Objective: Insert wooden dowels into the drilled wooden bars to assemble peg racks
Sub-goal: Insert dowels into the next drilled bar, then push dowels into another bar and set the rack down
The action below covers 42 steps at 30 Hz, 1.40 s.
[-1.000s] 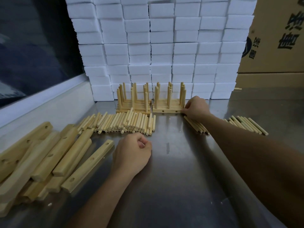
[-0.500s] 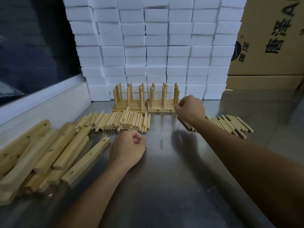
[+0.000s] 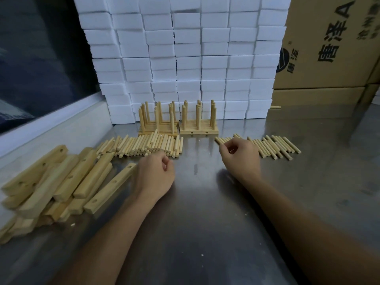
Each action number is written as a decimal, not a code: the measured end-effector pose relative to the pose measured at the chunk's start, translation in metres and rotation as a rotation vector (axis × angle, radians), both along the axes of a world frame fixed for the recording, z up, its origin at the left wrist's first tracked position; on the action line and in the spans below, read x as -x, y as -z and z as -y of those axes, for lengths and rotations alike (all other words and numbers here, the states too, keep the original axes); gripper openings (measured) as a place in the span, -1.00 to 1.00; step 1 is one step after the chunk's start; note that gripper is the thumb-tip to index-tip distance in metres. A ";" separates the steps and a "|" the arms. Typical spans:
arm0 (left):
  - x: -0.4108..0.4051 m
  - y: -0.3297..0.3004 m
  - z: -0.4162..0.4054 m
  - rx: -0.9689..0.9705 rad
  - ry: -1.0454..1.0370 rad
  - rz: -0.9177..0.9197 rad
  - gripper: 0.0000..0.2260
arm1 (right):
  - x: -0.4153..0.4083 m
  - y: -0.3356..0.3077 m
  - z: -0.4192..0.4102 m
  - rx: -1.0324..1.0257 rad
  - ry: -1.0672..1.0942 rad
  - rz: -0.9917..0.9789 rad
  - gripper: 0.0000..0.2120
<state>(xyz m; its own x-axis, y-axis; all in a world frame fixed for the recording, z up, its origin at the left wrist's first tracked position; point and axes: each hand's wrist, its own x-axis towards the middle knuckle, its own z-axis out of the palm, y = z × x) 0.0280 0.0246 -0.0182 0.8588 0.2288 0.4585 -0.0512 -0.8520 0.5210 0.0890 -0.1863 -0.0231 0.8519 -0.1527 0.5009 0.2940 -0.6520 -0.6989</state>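
**Operator:** Right hand (image 3: 239, 156) status?

**Inspector:** It has drawn back from the finished peg rack (image 3: 199, 128), which it touched a second ago, and now sits over the near end of the right-hand dowel row (image 3: 273, 146). The fingers are curled, thumb and forefinger closing at the row's left end. Whether a dowel is actually pinched cannot be determined; nothing is visibly lifted clear of the row.

**Operator:** Left hand (image 3: 155, 174)?

**Inspector:** Position unchanged over the last second. It rests on the steel table (image 3: 205, 233) as a loose fist, just in front of the larger dowel pile (image 3: 144, 146) and beside the nearest drilled bar (image 3: 111, 187). No object is visible inside the fist.

**Operator:** Location of the work items?

**Inspector:** Two groups of completed racks stand upright against the white foam blocks (image 3: 185, 58): the one just released, and a second group (image 3: 158, 124) to its left. Undrilled-looking and drilled bars lie heaped at the left edge of the table. A cardboard box (image 3: 329, 48) stands at the far right.

**Operator:** Meaning for the task?

**Inspector:** Judgement: one rack cycle is complete and parked. The next cycle appears to be starting with dowel pickup. A bar still has to be taken from the heap, probably by the left hand, which is nearest to it.
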 end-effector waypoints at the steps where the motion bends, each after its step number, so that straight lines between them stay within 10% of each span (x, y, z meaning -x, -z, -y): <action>1: 0.002 -0.002 -0.002 -0.096 -0.045 0.032 -0.87 | 0.000 0.000 0.000 0.005 -0.004 0.002 -0.90; 8: 0.007 -0.017 -0.018 -0.399 -0.475 -0.294 -0.61 | -0.002 0.000 -0.001 0.035 -0.008 -0.021 -0.90; 21: 0.005 -0.011 -0.008 -0.151 -0.085 -0.141 -0.81 | -0.009 0.000 -0.001 0.253 0.045 -0.121 -0.69; 29: 0.007 -0.013 -0.009 -0.276 -0.268 -0.250 -0.68 | -0.012 0.003 -0.006 0.562 0.083 -0.270 -0.48; 35: 0.000 -0.014 -0.008 0.013 -0.098 -0.100 -0.76 | -0.012 0.002 -0.008 0.662 0.115 -0.297 -0.56; 42: -0.004 -0.017 -0.005 1.022 0.103 -0.237 -0.75 | -0.009 0.000 -0.010 0.584 0.135 -0.199 -0.75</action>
<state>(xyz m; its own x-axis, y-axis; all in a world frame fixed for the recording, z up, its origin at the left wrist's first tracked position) 0.0317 0.0300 -0.0009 0.9385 0.3324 -0.0932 0.0987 0.0004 0.9951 0.0980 -0.1764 -0.0235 0.9297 -0.0145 0.3681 0.0836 -0.9648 -0.2492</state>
